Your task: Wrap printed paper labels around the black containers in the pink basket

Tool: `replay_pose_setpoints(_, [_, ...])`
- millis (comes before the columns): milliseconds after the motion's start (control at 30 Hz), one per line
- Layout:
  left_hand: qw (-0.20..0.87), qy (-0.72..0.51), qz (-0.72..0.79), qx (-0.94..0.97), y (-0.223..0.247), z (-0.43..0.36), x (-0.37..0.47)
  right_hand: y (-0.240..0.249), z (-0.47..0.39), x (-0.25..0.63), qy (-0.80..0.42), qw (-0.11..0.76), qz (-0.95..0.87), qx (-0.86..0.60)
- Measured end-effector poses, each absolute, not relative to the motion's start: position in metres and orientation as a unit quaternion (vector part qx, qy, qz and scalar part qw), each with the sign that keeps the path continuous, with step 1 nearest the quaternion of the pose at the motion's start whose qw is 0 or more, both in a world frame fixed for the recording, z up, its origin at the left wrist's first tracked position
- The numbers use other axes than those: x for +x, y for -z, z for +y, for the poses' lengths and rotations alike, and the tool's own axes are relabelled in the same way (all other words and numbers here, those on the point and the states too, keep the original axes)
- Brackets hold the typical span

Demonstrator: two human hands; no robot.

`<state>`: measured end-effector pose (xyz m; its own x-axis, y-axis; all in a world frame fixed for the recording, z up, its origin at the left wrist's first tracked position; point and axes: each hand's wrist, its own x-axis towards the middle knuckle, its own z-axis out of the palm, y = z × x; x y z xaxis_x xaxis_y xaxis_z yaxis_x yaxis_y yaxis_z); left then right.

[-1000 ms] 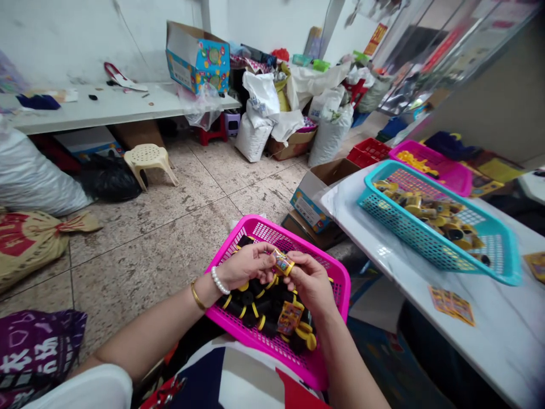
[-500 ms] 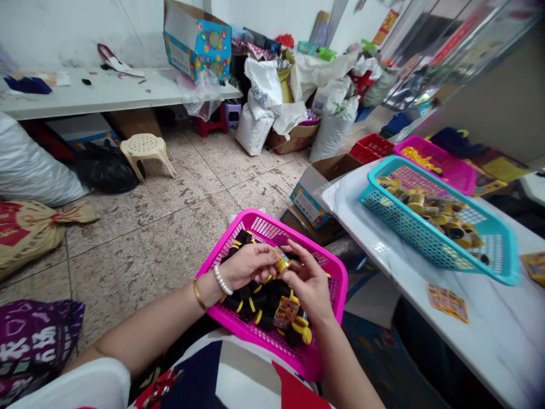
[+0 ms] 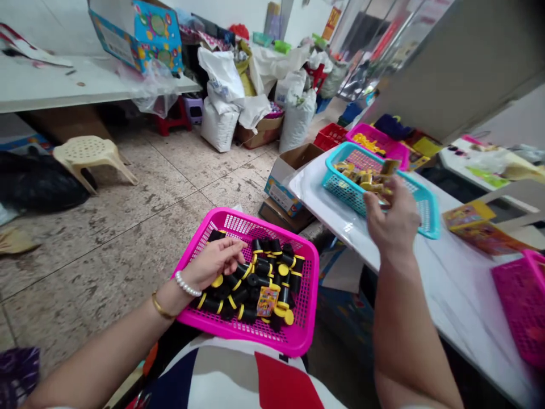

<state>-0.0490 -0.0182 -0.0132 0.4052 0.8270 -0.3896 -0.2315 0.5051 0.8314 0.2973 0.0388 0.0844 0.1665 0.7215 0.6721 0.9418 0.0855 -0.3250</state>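
Observation:
A pink basket (image 3: pixel 310 295) on my lap holds several black cylinders with yellow ends (image 3: pixel 258 280) and an orange printed card (image 3: pixel 267 301). Over its left side hovers my left hand (image 3: pixel 219 261), thumb and fingertips pressed together; whether anything small is between them cannot be made out. My right hand (image 3: pixel 394 218) reaches over the near rim of the turquoise basket (image 3: pixel 431 218) on the table. Its thumb and fingers are apart, partly blurred. Yellow-wrapped cylinders (image 3: pixel 357 175) lie in that basket, and one brownish-yellow piece (image 3: pixel 389 166) shows just beyond the fingertips.
A marble-patterned table (image 3: pixel 443 289) spans the right side, with a pink basket of yellow parts (image 3: pixel 383 145) behind and another pink basket (image 3: pixel 517 307) at right. Cardboard boxes (image 3: pixel 283 196) stand beside the table. A cream stool (image 3: pixel 87 153) and white sacks (image 3: pixel 221 122) are on the floor.
My right hand has left my left hand and moved right to the turquoise basket. The yellow-wrapped cylinder between my hands is no longer visible there. The view has turned right.

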Motion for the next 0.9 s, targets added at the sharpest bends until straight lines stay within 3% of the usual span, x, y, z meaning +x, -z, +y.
replay_pose_setpoints(67, [0.759,-0.352,0.424,0.347,0.015,-0.017,-0.05,-0.054,0.007,0.266,0.047,0.362,-0.677,-0.64])
replay_pose_setpoints(200, [0.759,-0.348,0.43,0.343,0.019,-0.016,-0.05,0.018,-0.055,0.199,-0.149,0.235,-0.763,-0.583])
replay_pose_setpoints(400, [0.757,-0.347,0.428,0.35,0.021,-0.016,-0.044,0.054,-0.054,0.173,-0.15,0.121,-0.789,-0.583])
replay_pose_setpoints(567, [0.742,-0.357,0.435,0.366,0.022,-0.014,-0.044,0.041,-0.069,0.184,-0.156,0.18,-0.784,-0.573])
replay_pose_setpoints(767, [0.752,-0.349,0.443,0.341,0.028,-0.014,-0.045,0.049,-0.107,0.185,-0.138,0.166,-0.766,-0.606])
replay_pose_setpoints(900, [0.738,-0.337,0.444,0.381,0.027,-0.016,-0.044,0.059,-0.105,0.182,-0.18,0.226,-0.736,-0.612])
